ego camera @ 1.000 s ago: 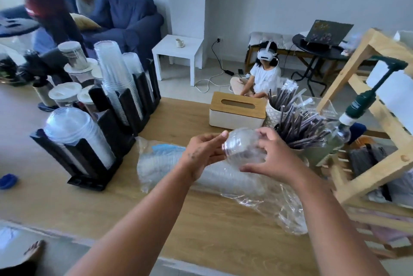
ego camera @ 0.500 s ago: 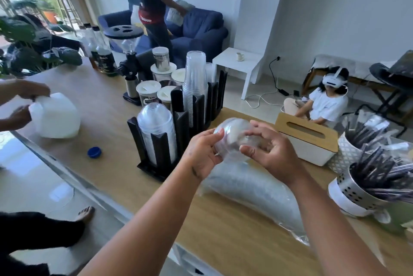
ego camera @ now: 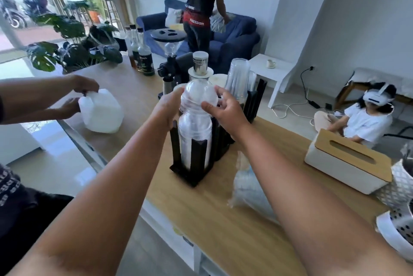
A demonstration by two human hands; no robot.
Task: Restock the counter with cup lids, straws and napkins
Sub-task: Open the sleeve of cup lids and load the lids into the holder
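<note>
The clear dome lids (ego camera: 197, 94), held in mid-air over the plastic bag (ego camera: 248, 186) a moment ago, are now gripped by the left hand (ego camera: 166, 105) and right hand (ego camera: 225, 108) atop the stack (ego camera: 194, 134) in the front slot of the black holder (ego camera: 197, 155), so this batch is judged nearly seated.

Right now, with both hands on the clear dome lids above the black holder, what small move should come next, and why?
Probably lower them straight down and let go. The left hand and right hand hold the clear plastic dome lids directly atop the stack in the black slatted holder, seemingly aligned but not yet released.
</note>
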